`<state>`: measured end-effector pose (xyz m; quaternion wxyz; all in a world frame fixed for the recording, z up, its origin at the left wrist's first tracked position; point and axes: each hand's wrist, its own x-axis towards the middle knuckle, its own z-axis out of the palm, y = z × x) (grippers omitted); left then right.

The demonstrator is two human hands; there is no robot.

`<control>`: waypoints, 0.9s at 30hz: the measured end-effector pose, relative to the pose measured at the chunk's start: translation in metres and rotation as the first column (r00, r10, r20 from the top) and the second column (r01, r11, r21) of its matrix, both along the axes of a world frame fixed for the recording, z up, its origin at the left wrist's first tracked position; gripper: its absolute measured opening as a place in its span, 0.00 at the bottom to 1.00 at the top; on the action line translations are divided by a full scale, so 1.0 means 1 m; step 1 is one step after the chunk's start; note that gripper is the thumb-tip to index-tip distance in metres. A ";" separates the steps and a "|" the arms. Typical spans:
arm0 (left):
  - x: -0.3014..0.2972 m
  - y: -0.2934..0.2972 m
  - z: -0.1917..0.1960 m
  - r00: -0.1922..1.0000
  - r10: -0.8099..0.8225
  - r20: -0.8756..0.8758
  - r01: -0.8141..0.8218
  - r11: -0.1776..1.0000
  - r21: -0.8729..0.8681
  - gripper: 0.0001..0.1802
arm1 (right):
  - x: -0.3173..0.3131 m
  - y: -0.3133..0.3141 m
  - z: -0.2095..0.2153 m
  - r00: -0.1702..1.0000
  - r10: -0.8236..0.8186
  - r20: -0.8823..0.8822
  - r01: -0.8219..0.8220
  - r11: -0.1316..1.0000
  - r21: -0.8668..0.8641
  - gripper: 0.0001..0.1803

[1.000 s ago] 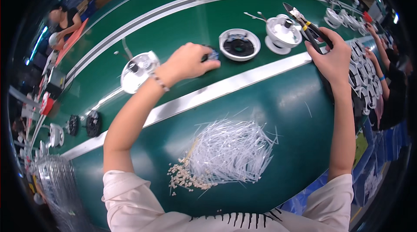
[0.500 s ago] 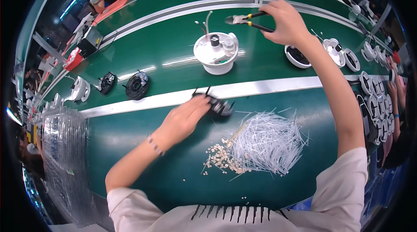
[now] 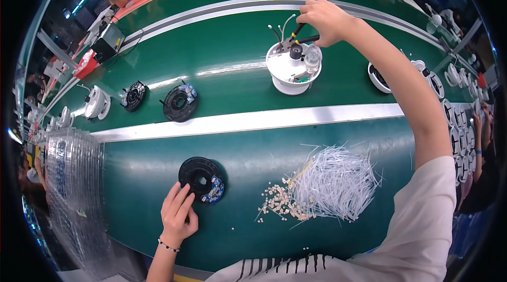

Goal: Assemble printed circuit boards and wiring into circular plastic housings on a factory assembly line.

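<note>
My right hand (image 3: 326,20) grips the handles of black-and-yellow pliers (image 3: 285,45). Their metal jaws reach down at the back rim of a round white housing (image 3: 283,73), by its upright wires; whether they touch is hard to tell. A dark lens-like cylinder and a clear part sit inside that housing. Lower left, a black ring-shaped base (image 3: 191,168) with a blue circuit board (image 3: 213,190) lies flat on the green mat. My left hand (image 3: 178,216) has its fingers stretched out, their tips at the ring's near left edge.
A pile of thin white strips (image 3: 338,184) lies right of centre, beside small beige connectors (image 3: 285,201). On the conveyor belt stand two more black ring bases (image 3: 180,103) and other white housings (image 3: 96,103). Stacked clear trays (image 3: 74,181) rise at the left. Other people sit across and alongside.
My left hand has brought the black ring base down toward me onto the mat and loosened its fingers. My right hand has moved the pliers to the white housing, which sits farther right in view.
</note>
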<state>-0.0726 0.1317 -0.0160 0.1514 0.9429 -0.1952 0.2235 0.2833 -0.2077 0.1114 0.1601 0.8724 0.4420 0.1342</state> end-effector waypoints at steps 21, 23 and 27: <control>0.027 -0.010 -0.005 0.988 0.015 0.153 -0.004 0.998 -0.070 0.21 | -0.005 0.008 0.035 0.979 0.130 0.158 -0.037 0.870 -0.491 0.23; 0.029 -0.014 -0.007 0.987 0.018 0.158 -0.004 0.996 -0.089 0.21 | -0.004 0.010 0.035 0.973 0.154 0.169 -0.045 0.853 -0.520 0.22; 0.037 -0.021 -0.012 0.983 -0.002 0.184 0.025 0.992 -0.120 0.21 | -0.005 0.012 0.026 0.977 0.169 0.131 -0.073 0.840 -0.537 0.18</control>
